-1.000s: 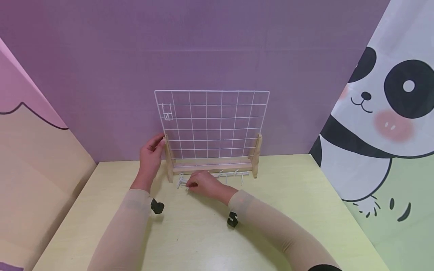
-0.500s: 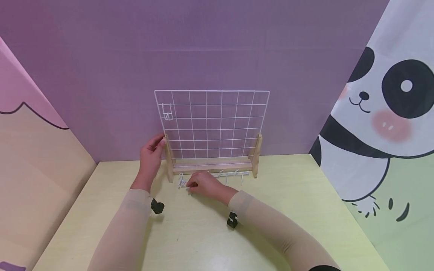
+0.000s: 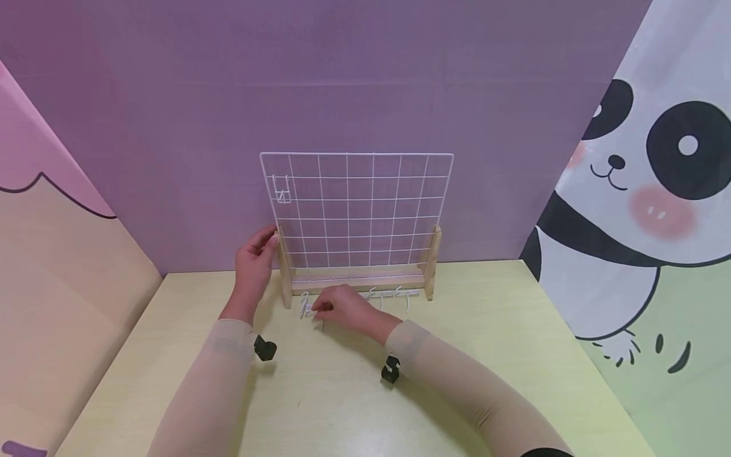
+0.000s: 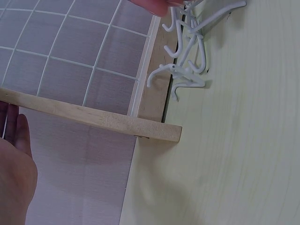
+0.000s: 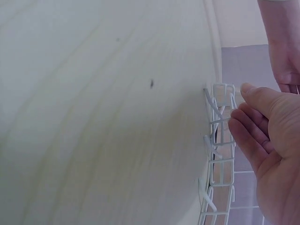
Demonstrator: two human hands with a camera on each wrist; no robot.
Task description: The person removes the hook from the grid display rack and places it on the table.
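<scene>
Saw left hand (image 3: 254,263) resting against left wooden post (image 3: 283,270) of wire grid rack (image 3: 356,209); fingers fairly straight, nothing clamped. Right hand (image 3: 345,311) sat low on counter (image 3: 320,406) just in front of rack base, fingers curled onto small heap of white wire hooks (image 4: 185,61); couldn't tell if one hook actually pinched. More loose hooks (image 3: 394,295) lay in row along base to right. One hook (image 3: 282,189) hung on grid, upper left cell. Rack stood upright near counter's back edge.
</scene>
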